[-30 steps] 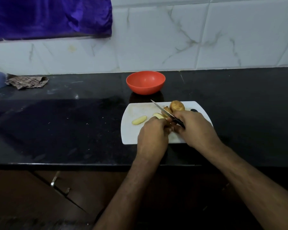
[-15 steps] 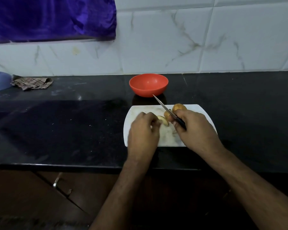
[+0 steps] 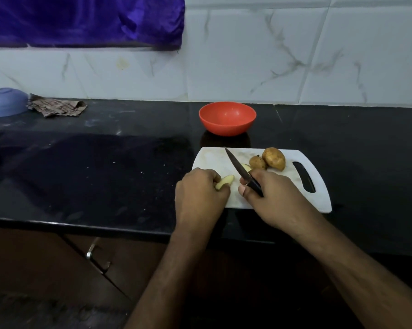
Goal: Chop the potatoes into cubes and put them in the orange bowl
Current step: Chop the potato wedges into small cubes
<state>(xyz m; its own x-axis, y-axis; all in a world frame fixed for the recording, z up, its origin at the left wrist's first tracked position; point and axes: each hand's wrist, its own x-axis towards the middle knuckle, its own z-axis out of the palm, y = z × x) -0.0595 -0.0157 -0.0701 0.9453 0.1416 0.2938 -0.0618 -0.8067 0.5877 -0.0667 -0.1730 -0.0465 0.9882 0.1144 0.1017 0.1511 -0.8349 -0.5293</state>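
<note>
Potato wedge, pale-cut, pinched in left hand; right hand grips knife.

bowl behind board | potatoes on board, right

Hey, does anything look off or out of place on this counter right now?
Mostly no. The white cutting board sits askew, its near edge at the counter's front edge, and a crumpled cloth lies by the wall. The orange bowl holds no potato yet.
</note>
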